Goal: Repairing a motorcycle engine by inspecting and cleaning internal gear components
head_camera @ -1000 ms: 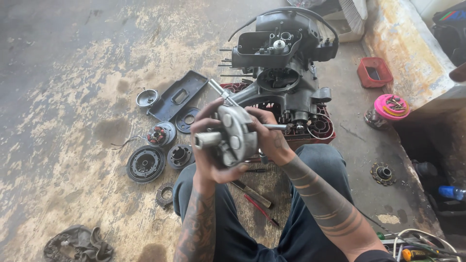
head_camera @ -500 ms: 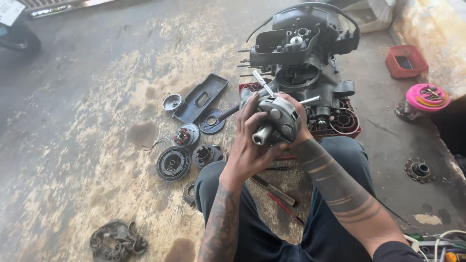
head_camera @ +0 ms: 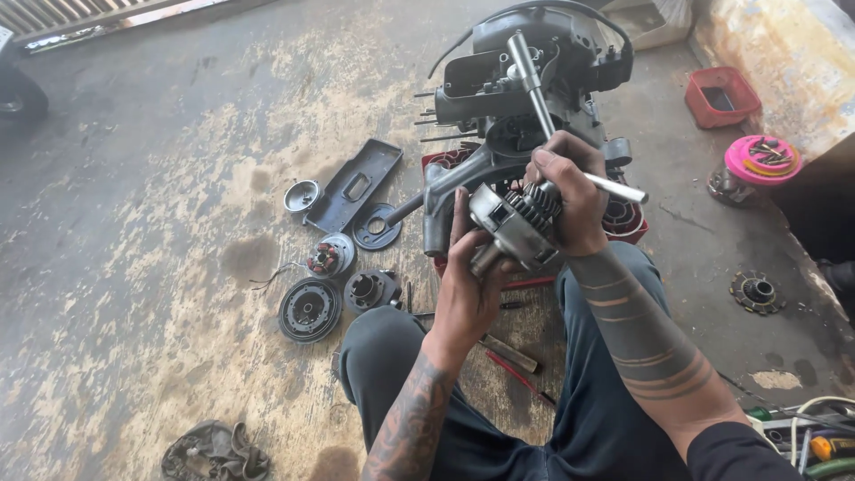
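We see open floor (head_camera: 134, 178) on our left where a hand can move. Ahead, the big engine (head_camera: 534, 80) blocks us. Round metal parts (head_camera: 310, 309) and a flat cover (head_camera: 354, 184) lie nearby.

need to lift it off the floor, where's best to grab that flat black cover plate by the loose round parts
Judging by its pose, take the black cover plate by its long edges, coming from above. It lies flat and tilted on the concrete floor, with round parts close at its near end, so the far end looks freer.
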